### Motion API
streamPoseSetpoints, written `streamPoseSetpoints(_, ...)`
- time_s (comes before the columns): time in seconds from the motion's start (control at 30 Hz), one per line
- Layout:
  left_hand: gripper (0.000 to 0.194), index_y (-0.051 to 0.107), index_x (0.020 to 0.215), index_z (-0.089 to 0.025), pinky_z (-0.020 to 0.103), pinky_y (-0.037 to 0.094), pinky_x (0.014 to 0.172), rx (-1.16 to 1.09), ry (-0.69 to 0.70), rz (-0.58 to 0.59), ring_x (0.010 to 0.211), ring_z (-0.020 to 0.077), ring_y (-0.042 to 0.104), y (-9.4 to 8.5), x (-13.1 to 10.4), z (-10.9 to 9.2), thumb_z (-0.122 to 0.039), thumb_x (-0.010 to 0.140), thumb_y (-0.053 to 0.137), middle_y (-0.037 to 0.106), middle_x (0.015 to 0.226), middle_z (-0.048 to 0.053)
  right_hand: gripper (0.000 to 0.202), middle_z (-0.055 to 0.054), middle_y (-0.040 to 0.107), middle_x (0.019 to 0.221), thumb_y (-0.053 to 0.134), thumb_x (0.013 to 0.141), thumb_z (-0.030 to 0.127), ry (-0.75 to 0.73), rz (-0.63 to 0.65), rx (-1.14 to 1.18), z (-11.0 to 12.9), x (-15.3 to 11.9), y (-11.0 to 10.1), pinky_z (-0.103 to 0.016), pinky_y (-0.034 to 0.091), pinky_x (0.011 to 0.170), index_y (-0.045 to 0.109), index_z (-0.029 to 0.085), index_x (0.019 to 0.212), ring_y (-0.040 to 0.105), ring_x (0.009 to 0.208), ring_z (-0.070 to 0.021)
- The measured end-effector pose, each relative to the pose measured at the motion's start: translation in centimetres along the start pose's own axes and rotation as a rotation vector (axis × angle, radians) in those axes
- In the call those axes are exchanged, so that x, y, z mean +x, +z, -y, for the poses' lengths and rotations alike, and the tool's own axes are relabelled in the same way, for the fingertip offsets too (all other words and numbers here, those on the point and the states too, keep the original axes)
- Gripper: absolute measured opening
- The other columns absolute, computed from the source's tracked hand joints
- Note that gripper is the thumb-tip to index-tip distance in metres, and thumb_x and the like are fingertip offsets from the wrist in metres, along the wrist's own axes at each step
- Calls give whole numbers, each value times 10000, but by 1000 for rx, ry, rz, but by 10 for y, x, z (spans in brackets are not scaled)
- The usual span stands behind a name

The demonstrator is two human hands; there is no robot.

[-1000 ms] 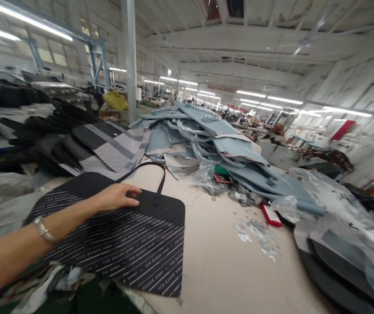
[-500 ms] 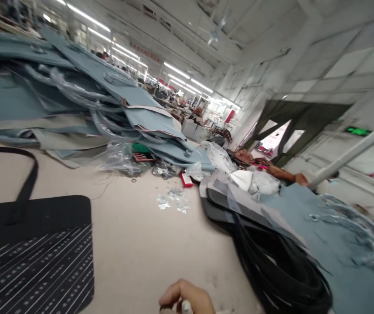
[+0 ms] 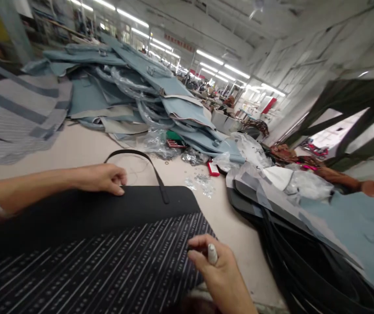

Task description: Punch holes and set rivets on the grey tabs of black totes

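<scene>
On table (image 3: 244, 244): one black panel (image 3: 108, 235), one strap (image 3: 158, 179); left hand (image 3: 103, 177), fingers curled; right hand (image 3: 222, 268), fingers nearly pinched; holds unclear.

Left hand (image 3: 100, 178) is resting at the black bag's (image 3: 108, 257) top edge, centre left, right hand (image 3: 221, 264) is curling beside its right edge, blue pieces (image 3: 180, 111) are lying heaped, upper centre
</scene>
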State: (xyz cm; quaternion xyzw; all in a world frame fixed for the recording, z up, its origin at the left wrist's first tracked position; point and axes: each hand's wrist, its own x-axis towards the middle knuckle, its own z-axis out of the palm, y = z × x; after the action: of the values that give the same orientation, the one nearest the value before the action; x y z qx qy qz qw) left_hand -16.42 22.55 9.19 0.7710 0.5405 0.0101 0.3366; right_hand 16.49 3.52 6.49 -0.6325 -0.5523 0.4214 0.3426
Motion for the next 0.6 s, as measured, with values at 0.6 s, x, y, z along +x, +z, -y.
streamPoseSetpoints(0.6, 279, 716, 754, -172, 273, 400, 555, -236, 60, 439, 599, 185, 590, 82, 54, -53, -356, 574, 823, 697, 639, 27, 118, 20, 679, 706, 668, 778, 241, 154, 300, -199, -17, 40, 31, -257, 379, 626, 761, 175, 810, 540, 650, -129)
